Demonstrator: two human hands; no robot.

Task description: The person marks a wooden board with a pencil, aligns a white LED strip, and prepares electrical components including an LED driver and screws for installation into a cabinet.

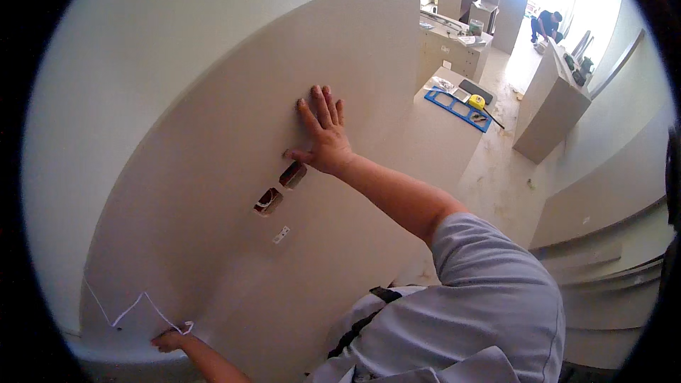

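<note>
A large beige panel (234,106) stands against the pale wall. My right hand (326,138) lies flat on its face with the fingers spread, just above two rectangular cutouts. Something thin and pale shows inside the lower cutout (268,201); the upper cutout (292,174) is beside my thumb. Below them is a small white strip (281,235) with dark marks. Low at the left, my left hand (170,340) is closed at the end of a bent white cable (131,306), which runs toward the panel's left edge. Its fingertips are hard to make out.
A blue frame-shaped tool (457,108), a yellow tape measure (477,101) and a dark flat case (475,90) lie on a beige surface. Beige cabinets (454,46) stand behind. A co-worker (546,26) crouches far off. More panels (603,220) lean at the right.
</note>
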